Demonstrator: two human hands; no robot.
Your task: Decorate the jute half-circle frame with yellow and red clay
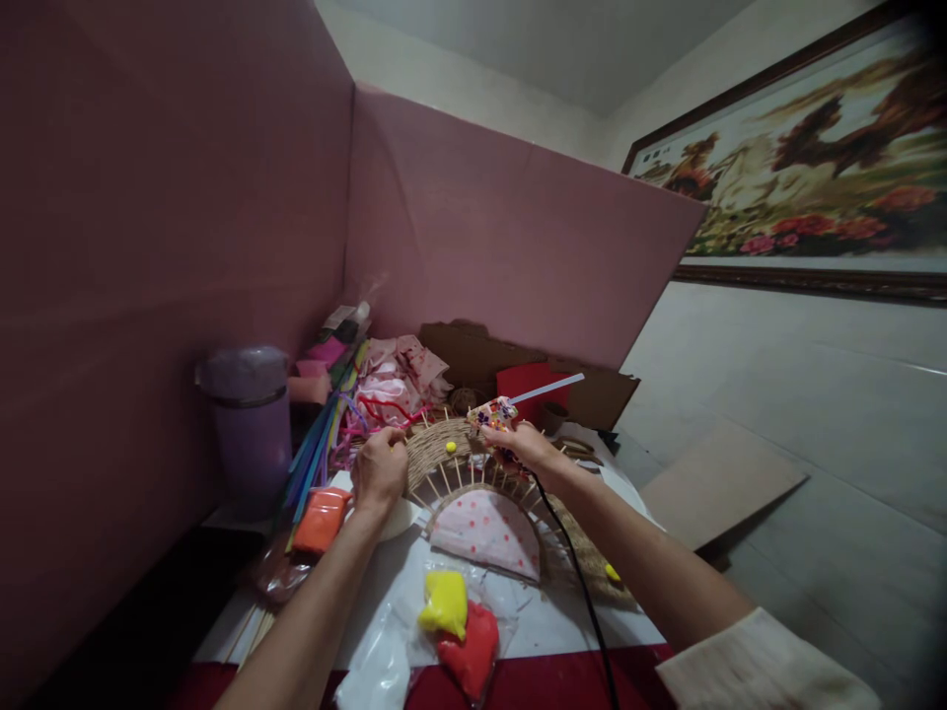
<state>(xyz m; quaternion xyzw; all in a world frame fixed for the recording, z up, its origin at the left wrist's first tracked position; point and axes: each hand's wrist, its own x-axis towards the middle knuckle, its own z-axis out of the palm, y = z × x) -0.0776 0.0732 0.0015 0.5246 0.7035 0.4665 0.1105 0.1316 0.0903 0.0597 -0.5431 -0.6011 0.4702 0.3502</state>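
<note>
My right hand (527,449) is wrapped round a hot glue gun (491,412) with a patterned body. A pale glue stick (547,388) juts from its back, and a black cord (573,567) runs down toward me. Below it lies a half-round fan-like piece with thin sticks, a woven twine band (433,446) and a pink dotted cloth centre (484,532). A small yellow ball (451,448) rests on the band. At the band's left edge my left hand (381,471) is closed, fingertips pinched together; what they hold, if anything, is hidden.
Bagged yellow clay (445,602) and red clay (471,646) lie in front, orange clay (321,520) at left. Colourful pipe cleaners (315,459), dotted cloth (406,370) and a lidded purple bin (252,434) stand left. Cardboard (603,394) leans behind; pink panels enclose the back and left.
</note>
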